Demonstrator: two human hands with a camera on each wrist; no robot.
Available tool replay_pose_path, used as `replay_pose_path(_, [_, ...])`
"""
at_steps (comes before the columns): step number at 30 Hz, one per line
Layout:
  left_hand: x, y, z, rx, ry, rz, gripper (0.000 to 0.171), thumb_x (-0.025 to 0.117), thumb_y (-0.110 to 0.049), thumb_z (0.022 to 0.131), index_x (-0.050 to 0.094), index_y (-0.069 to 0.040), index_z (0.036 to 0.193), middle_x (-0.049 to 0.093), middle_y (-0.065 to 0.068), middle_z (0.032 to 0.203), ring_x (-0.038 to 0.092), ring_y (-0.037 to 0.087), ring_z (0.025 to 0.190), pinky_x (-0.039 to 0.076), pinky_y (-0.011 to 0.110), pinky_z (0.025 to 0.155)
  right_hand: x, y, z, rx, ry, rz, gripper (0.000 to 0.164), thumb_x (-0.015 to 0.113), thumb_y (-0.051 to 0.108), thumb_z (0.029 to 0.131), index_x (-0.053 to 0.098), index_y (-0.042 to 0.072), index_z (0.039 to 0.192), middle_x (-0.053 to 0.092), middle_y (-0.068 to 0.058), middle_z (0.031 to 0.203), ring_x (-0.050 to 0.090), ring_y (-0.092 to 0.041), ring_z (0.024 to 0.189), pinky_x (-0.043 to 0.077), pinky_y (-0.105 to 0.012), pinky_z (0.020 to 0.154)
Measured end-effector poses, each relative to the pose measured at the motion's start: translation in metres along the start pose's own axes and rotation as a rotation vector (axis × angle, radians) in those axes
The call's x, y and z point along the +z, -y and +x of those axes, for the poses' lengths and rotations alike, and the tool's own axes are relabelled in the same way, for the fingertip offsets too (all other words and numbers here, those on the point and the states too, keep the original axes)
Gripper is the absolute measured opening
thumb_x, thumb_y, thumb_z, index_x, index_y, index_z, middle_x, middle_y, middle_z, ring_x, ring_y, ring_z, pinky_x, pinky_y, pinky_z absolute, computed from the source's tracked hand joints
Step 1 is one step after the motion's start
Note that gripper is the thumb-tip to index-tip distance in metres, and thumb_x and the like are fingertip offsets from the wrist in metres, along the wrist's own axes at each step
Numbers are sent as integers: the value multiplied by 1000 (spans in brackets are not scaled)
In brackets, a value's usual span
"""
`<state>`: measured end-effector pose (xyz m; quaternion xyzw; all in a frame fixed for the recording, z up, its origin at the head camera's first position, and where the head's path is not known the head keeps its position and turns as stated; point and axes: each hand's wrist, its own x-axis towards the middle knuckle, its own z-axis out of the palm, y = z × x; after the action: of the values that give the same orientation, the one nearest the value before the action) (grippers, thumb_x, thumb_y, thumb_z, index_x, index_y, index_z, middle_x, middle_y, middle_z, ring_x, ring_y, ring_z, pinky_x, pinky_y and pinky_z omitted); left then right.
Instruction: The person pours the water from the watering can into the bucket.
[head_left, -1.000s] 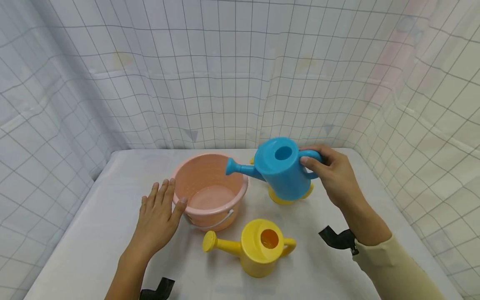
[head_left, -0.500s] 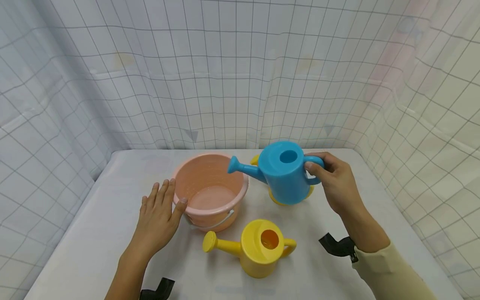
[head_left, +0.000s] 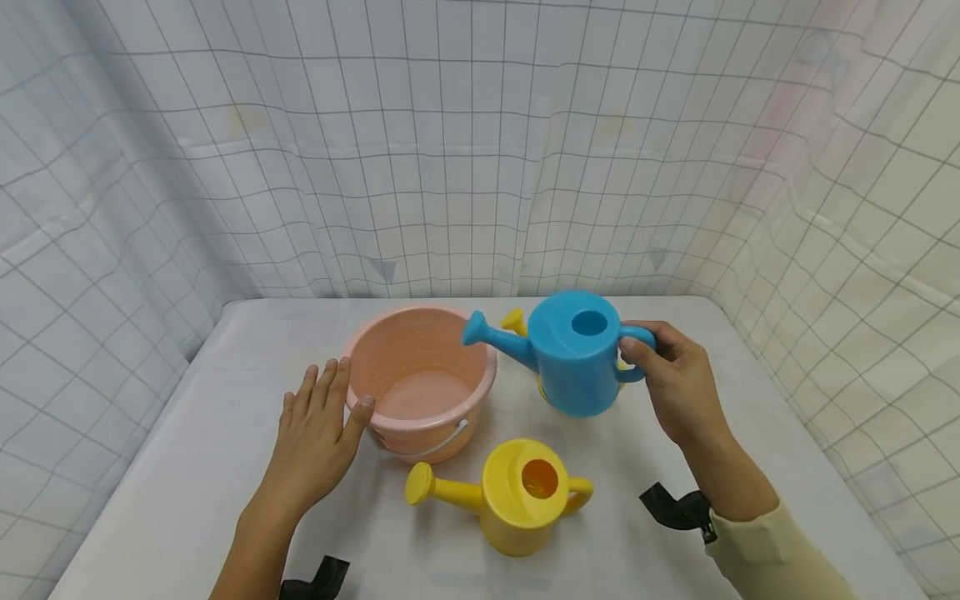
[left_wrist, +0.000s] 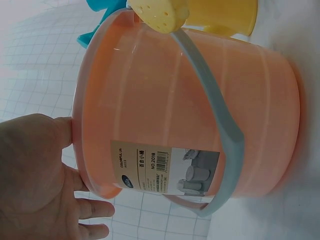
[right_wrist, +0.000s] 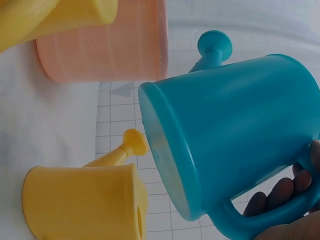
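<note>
My right hand grips the handle of a blue watering can, fingers curled through the loop. In the right wrist view the blue watering can hangs in the air, its base visible. Its spout head reaches over the right rim of a pink bucket. My left hand lies with straight fingers against the bucket's left rim. In the left wrist view the bucket has a grey handle hanging down and a paper label.
A yellow watering can stands in front, its spout pointing left below the bucket. Behind the blue can, mostly hidden, stands another yellow watering can. Everything stands on a white-covered table, with grid-patterned curtains around the back and sides.
My right hand has brought the blue watering can lower and slightly right, and the can has tipped back toward level. My left hand and the bucket have stayed still.
</note>
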<state>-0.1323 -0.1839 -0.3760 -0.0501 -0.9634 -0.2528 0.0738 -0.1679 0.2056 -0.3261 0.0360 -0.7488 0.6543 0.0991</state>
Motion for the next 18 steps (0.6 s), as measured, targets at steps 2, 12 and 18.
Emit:
replay_pose_path(2, [1,0,-1,2,-6,-3,70,31,-50,100,7,-11,153,12,22,157,-1,42,146,-1,68,110,-1,-3,-2,2,-3,12,38,64,27,90,58,1,117,60,1,109,51,-19,108,46,-19,91])
replay_pose_path(12, [2,0,-1,9,-15,-6,71,30,-51,100,8,-10,153,13,23,157,-1,42,146,-1,69,110,-3,-23,-12,-1,-39,95,30,62,21,92,59,2,115,59,2,106,51,-17,109,46,-23,93])
replay_pose_path(18, [2,0,-1,8,-15,-4,71,31,-51,100,8,-10,153,13,23,157,-1,42,146,-1,69,110,-5,-36,-18,18,-74,112,34,63,22,91,58,0,117,61,4,107,53,-19,114,42,-35,103])
